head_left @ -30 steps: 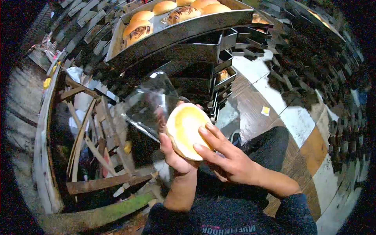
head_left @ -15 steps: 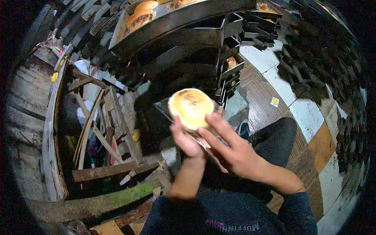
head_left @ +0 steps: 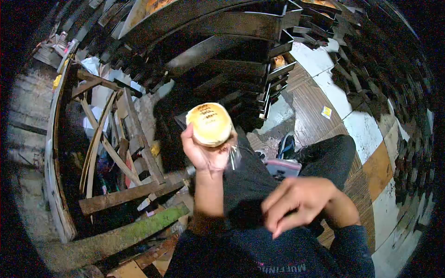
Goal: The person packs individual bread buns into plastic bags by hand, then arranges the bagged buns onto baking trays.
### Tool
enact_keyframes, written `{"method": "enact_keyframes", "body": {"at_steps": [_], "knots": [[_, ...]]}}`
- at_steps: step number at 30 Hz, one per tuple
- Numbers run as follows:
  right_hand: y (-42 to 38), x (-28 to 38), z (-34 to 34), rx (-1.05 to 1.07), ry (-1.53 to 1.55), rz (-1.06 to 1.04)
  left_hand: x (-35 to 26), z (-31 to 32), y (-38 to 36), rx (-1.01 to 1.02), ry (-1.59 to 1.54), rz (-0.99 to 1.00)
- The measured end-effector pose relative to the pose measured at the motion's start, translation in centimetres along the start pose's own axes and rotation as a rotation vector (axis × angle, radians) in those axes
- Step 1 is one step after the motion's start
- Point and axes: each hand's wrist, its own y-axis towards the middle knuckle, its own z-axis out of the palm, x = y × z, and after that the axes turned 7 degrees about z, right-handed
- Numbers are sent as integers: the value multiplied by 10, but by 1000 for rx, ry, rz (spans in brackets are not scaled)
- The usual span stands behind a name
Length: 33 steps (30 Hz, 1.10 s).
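Note:
A round, pale yellow bun [head_left: 209, 125] with dark marks on top rests in my left hand [head_left: 204, 155], whose fingers curl round its sides. Some clear plastic [head_left: 235, 157] shows at the right edge of that hand. My right hand [head_left: 301, 204] is apart from the bun, over my lap, with bent fingers somewhat blurred by motion; nothing shows in it, and its thumb and fingers are not pressed together. Beneath, near my legs, lies a clear bag with a pinkish edge [head_left: 283, 167].
Stacked dark metal trays [head_left: 232, 23] stand ahead, some holding baked buns. A broken wooden frame [head_left: 127, 197] and a mossy beam [head_left: 139, 228] lie at the left. Patchwork floor tiles [head_left: 364, 134] and a small yellow-and-white packet [head_left: 326, 112] are at the right.
My right hand has let go of the bun and moved down and right, towards my lap. My left hand has shifted slightly left with the bun. The clear bag has come into view.

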Motion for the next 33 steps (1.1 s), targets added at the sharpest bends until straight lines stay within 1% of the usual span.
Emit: {"method": "enact_keyframes", "body": {"at_steps": [1,2,3,4,5,6,7,9,10,11,13,14,15,17,18,19,21,22,23,24,25,26,27,28,29,30,31,33], "knots": [[-3,-13,-8,-74,-16,-3,1,-4,0,-85,20,53],[0,-22,-9,-421,-182,190,8,-8,0,-90,80,85],[9,-26,-15,-502,-387,253,21,-1,2,-90,140,113],[21,-44,-11,-535,-443,155,39,9,3,-281,142,180],[32,-55,-4,-563,-496,58,46,6,7,-214,278,165],[33,-56,3,-527,-558,118,46,4,9,-219,199,84],[29,-50,8,-370,-426,146,42,4,12,-219,120,10],[21,-25,12,-243,-232,-13,24,-11,16,-135,83,-34],[16,-18,8,-233,-145,-34,21,-15,15,-182,221,45],[17,-21,2,-229,-142,-31,23,-8,14,-187,218,47],[20,-35,-8,-587,-420,189,37,12,9,-116,138,89],[27,-49,-10,-577,-501,152,45,10,9,-53,170,84],[29,-50,-2,-585,-470,297,54,10,10,-210,357,61],[22,-45,8,-392,-403,139,43,4,18,-257,187,4],[17,-31,11,-296,-364,11,34,-5,20,-221,140,12],[11,-22,12,-173,-155,-81,24,-15,20,-194,205,27],[5,-19,4,-308,-81,-18,23,-7,16,-248,133,56],[8,-26,-1,-531,-249,103,29,-2,14,-227,124,49],[17,-42,-4,-691,-401,126,41,2,13,-204,115,36],[22,-54,-1,-672,-437,161,57,3,16,-198,280,94],[24,-59,2,-650,-473,195,60,4,16,-234,383,53],[21,-57,7,-548,-499,133,55,-4,18,-193,264,-3],[18,-43,13,-408,-364,45,43,-7,20,-151,146,-54],[11,-32,16,-300,-261,-9,37,-8,19,-235,145,-10],[3,-22,18,-191,-158,-62,30,-12,20,-220,206,45],[-2,-13,12,-184,-122,-13,23,-21,19,-83,105,-12],[1,-19,9,-414,-185,-43,20,-29,17,54,4,-74],[13,-40,1,-725,-466,106,47,4,11,-183,150,71]]}}
